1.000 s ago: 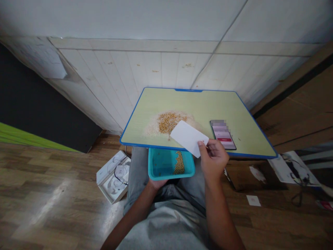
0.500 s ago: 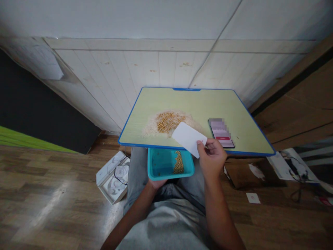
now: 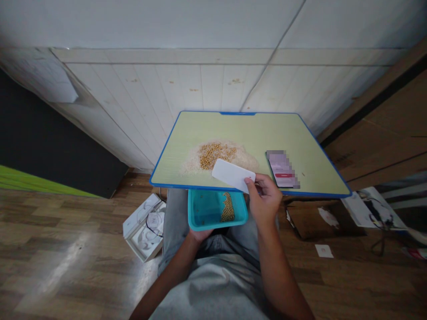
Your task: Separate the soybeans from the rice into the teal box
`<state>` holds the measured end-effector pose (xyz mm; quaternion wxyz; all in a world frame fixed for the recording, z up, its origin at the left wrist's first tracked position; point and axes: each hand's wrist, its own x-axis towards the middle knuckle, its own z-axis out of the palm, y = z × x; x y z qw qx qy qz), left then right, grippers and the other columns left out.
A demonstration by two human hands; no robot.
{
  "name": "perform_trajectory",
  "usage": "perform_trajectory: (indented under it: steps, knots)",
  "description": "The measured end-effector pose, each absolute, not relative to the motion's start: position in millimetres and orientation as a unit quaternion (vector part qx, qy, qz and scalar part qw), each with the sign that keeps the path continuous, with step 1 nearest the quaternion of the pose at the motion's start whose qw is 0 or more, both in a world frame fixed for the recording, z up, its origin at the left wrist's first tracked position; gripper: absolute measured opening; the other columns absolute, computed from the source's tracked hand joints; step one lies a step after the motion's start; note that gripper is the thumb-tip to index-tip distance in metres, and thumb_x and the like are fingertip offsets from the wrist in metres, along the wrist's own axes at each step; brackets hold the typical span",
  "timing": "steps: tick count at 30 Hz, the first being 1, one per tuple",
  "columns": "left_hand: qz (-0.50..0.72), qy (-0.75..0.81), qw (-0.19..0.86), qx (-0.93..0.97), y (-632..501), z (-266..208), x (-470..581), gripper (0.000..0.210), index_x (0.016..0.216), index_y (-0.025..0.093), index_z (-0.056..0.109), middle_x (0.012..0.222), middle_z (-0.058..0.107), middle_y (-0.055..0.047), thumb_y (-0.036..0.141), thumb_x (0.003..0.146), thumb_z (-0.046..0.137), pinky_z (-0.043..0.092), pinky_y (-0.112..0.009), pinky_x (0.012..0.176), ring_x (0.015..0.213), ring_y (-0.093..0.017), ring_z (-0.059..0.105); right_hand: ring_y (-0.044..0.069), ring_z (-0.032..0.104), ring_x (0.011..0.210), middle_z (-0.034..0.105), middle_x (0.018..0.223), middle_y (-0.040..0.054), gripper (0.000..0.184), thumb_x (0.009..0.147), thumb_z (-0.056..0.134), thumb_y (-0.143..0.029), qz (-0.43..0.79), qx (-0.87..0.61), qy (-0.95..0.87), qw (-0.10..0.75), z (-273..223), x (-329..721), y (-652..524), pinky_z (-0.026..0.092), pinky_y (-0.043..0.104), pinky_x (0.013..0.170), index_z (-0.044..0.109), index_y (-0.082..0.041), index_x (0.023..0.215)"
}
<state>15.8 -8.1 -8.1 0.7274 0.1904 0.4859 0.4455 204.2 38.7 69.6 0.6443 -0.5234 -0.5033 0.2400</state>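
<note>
Right hand [image 3: 265,198] pinches the card [image 3: 231,173] in a closed grip beyond the tub [image 3: 204,210]; left hand [image 3: 201,234] beneath it, grip hidden.

The card [image 3: 231,173] is white with a tiny reddish mark, the tub [image 3: 203,213] turquoise, the beans [image 3: 208,155] golden, the grains [image 3: 247,159] off-white. The tabletop [image 3: 276,129] is pale yellow-green, its edge [image 3: 316,194] blue. The shirt [image 3: 213,291] is grey; the floor [image 3: 50,226] has brown wood-grain streaks.
</note>
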Motion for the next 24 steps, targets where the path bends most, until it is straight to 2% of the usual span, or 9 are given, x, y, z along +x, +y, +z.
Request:
perform_trajectory:
  steps: [1,3,6,12,16,18,22,24]
  knots:
    - [0.482,0.404,0.763,0.154,-6.8,-12.1,15.4,0.076,0.163,0.038,0.063,0.171,0.060,0.010,0.069,0.114,0.013,0.060,-0.043,0.117,0.151,-0.025,0.064,0.021,0.075,0.075,0.080,0.081,0.0016,0.019,0.095,0.080,-0.041,0.239,-0.521,-0.505,0.645,69.8,203.6,39.2,0.062,0.031,0.069,0.079,-0.022,0.091]
    - [0.520,0.277,0.803,0.089,-5.6,-18.3,14.4,0.071,0.154,0.039,0.070,0.172,0.058,0.012,0.070,0.114,0.021,0.059,-0.042,0.120,0.153,-0.024,0.062,0.021,0.075,0.075,0.081,0.081,0.0013,0.017,0.095,0.080,-0.039,0.234,-0.517,-0.508,0.648,70.3,202.4,39.9,0.062,0.030,0.070,0.079,-0.022,0.091]
    - [0.518,0.227,0.822,0.063,-5.3,-19.8,13.3,0.067,0.148,0.037,0.076,0.169,0.061,0.011,0.066,0.115,0.025,0.064,-0.040,0.112,0.152,-0.024,0.063,0.020,0.075,0.074,0.081,0.081,0.0009,0.015,0.096,0.079,-0.036,0.220,-0.514,-0.502,0.660,70.4,201.2,40.6,0.061,0.030,0.070,0.080,-0.022,0.093]
    - [0.515,0.265,0.813,0.061,-2.4,-8.3,14.9,0.069,0.141,0.042,0.080,0.165,0.064,0.015,0.067,0.115,0.022,0.070,-0.037,0.100,0.153,-0.023,0.063,0.020,0.076,0.076,0.082,0.083,0.0014,0.016,0.096,0.078,-0.038,0.211,-0.519,-0.497,0.663,70.4,201.2,43.0,0.063,0.030,0.073,0.080,-0.022,0.093]
    - [0.507,0.292,0.810,0.040,-2.7,-5.3,16.6,0.069,0.141,0.036,0.080,0.164,0.066,0.012,0.067,0.115,0.024,0.071,-0.037,0.097,0.150,-0.023,0.066,0.020,0.076,0.076,0.081,0.082,0.0015,0.018,0.096,0.078,-0.039,0.218,-0.523,-0.506,0.651,70.4,202.2,42.3,0.064,0.030,0.073,0.080,-0.022,0.092]
    - [0.507,0.319,0.800,0.032,-3.3,-4.5,17.4,0.069,0.149,0.035,0.075,0.165,0.066,0.011,0.066,0.115,0.024,0.071,-0.037,0.099,0.150,-0.023,0.066,0.020,0.076,0.075,0.081,0.083,0.0014,0.018,0.096,0.078,-0.039,0.217,-0.521,-0.511,0.648,70.5,202.9,41.8,0.064,0.030,0.072,0.080,-0.022,0.092]
    - [0.493,0.386,0.775,0.087,-2.6,-0.5,19.1,0.074,0.171,0.040,0.052,0.172,0.057,0.014,0.070,0.113,0.017,0.067,-0.037,0.109,0.154,-0.022,0.062,0.020,0.075,0.074,0.080,0.082,0.0008,0.016,0.096,0.078,-0.038,0.215,-0.513,-0.521,0.648,71.4,203.5,41.3,0.063,0.029,0.070,0.080,-0.022,0.091]
    - [0.459,0.481,0.728,0.168,-2.4,3.1,20.0,0.078,0.171,0.041,0.052,0.170,0.059,0.011,0.070,0.112,0.011,0.065,-0.040,0.112,0.151,-0.023,0.065,0.019,0.075,0.073,0.079,0.080,0.0002,0.015,0.095,0.078,-0.036,0.218,-0.507,-0.524,0.649,72.1,203.2,40.8,0.062,0.029,0.070,0.079,-0.022,0.089]
